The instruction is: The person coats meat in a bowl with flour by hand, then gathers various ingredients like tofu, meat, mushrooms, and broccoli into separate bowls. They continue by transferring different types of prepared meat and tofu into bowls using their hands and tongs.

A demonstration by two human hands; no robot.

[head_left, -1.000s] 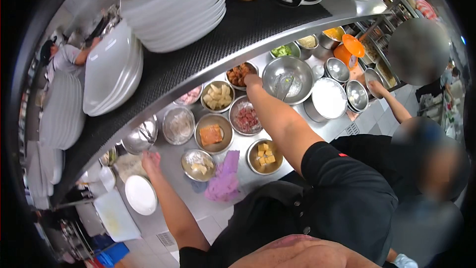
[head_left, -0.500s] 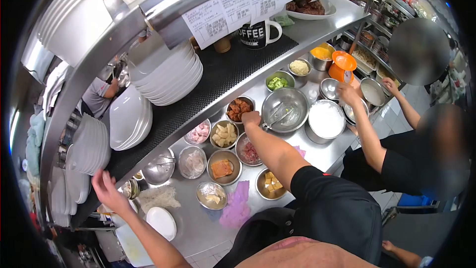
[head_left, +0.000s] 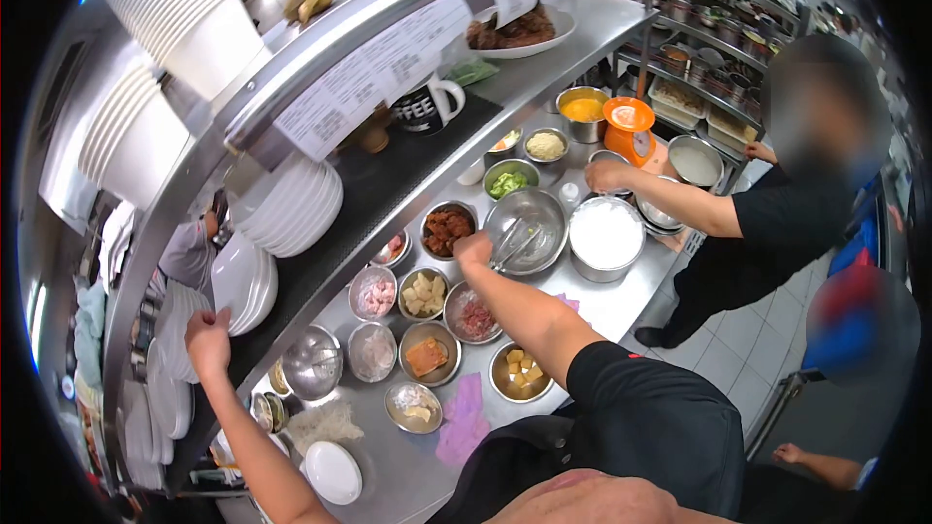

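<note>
At the shelf edge, my left hand (head_left: 207,342) has its fingers closed at the lower edge of a stack of white plates (head_left: 243,277). My right hand (head_left: 474,249) is curled at the rim of a metal bowl of brown meat pieces (head_left: 448,229); what its fingers hold is hidden. Right beside it stands a large mixing bowl (head_left: 553,250) with a whisk (head_left: 515,245) inside. Nearer me are small bowls of pale chunks (head_left: 423,293), red minced meat (head_left: 476,318), an orange-brown slab (head_left: 427,357) and yellow cubes (head_left: 521,369).
A co-worker (head_left: 796,209) stands at the right, one hand over a bowl near an orange scale (head_left: 629,131). A pot of white contents (head_left: 607,236) stands on the counter. Above hang paper tickets (head_left: 374,73), near a black mug (head_left: 417,109). A purple cloth (head_left: 466,422) lies in front.
My left hand has moved onto the plate stack, its fingers now closed. My right hand has drawn back slightly from the meat. The view has shifted, and the co-worker's arm has lowered.
</note>
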